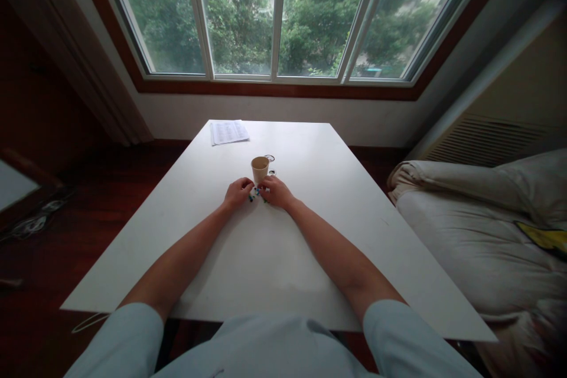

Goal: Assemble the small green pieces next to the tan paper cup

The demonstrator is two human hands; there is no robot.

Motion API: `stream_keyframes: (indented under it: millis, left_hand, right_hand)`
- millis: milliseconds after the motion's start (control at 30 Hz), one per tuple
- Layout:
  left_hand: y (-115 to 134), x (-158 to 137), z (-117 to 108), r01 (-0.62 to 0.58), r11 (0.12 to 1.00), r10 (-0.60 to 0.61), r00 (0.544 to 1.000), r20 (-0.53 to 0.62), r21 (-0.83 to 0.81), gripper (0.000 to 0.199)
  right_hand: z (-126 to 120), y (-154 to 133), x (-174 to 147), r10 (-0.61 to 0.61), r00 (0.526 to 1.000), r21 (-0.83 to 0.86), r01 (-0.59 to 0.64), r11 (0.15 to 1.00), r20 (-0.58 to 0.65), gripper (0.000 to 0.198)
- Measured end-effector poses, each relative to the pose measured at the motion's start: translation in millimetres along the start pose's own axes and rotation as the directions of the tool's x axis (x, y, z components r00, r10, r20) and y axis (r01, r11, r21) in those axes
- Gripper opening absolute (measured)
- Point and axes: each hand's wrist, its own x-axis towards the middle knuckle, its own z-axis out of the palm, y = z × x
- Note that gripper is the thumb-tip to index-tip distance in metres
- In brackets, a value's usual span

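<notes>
A tan paper cup (260, 171) stands upright on the white table, its mouth facing up. Several tiny blue, green and dark pieces, like beads (256, 192), lie in front of it between my hands. My left hand (239, 191) rests at the left of these pieces, fingers curled in and thumb close to them. At the cup's lower right, my right hand (275, 191) bends its fingers down over the pieces, partly hiding the cup's base. Both hands look pinched; whatever sits between the fingertips is too small to make out.
Small ring-shaped items (270, 158) lie just behind and right of the cup. Printed sheets of paper (230, 132) lie at the table's (266, 271) far left corner. A sofa with a pale cover (469, 236) stands to the right, and a window is beyond the table.
</notes>
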Motion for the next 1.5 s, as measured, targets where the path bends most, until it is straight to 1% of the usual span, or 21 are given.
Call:
stream_keyframes:
  millis: [167,333,467,567,700,833,1033,1333,1500]
  left_hand:
    - [3.5,-1.0,-1.5,0.005,1.000,-0.005,1.000,-0.007,0.015,0.016]
    - [6.9,-2.0,-2.1,0.007,1.000,-0.007,1.000,-0.017,0.006,0.016]
    - [3.8,-0.8,-0.9,0.006,1.000,-0.005,1.000,-0.022,0.006,0.016]
    - [0.9,-0.1,0.0,-0.004,1.000,0.004,1.000,-0.022,0.009,0.016]
    - [0.3,-0.8,0.1,0.004,1.000,-0.004,1.000,-0.019,0.013,0.017]
    - [2.5,-1.9,-0.6,0.016,1.000,-0.016,1.000,-0.010,0.019,0.017]
    - [8.2,-3.8,-2.4,0.014,0.999,-0.014,1.000,-0.001,0.031,0.017]
    - [10.5,-5.1,-3.3,0.012,0.999,-0.012,1.000,-0.001,0.049,0.019]
    - [10.1,-4.8,-2.3,0.025,0.999,-0.025,1.000,-0.008,0.038,0.019]
  right_hand:
    - [4.7,-3.2,0.5,-0.031,0.999,-0.060,0.033,0.998,0.038,0.020]
    - [5.3,-6.1,0.2,-0.038,0.999,-0.112,0.042,0.993,0.037,0.015]
    - [2.6,-7.3,0.1,0.005,0.999,-0.145,0.000,0.989,0.036,0.015]
    - [0.7,-9.7,-0.3,0.013,0.999,-0.142,-0.006,0.990,0.047,0.014]
    - [0.1,-17.3,-0.7,0.039,0.997,-0.152,-0.029,0.988,0.067,0.019]
    - [0.1,-26.6,-0.3,0.105,0.993,-0.203,-0.093,0.975,0.048,0.020]
    - [0.9,-36.3,0.9,0.133,0.991,-0.203,-0.127,0.971,0.016,0.016]
    - [0.9,-38.3,1.9,0.200,0.980,-0.217,-0.198,0.956,-0.010,0.018]
    - [-0.2,-39.0,1.2,0.136,0.991,-0.186,-0.131,0.974,0.017,0.021]
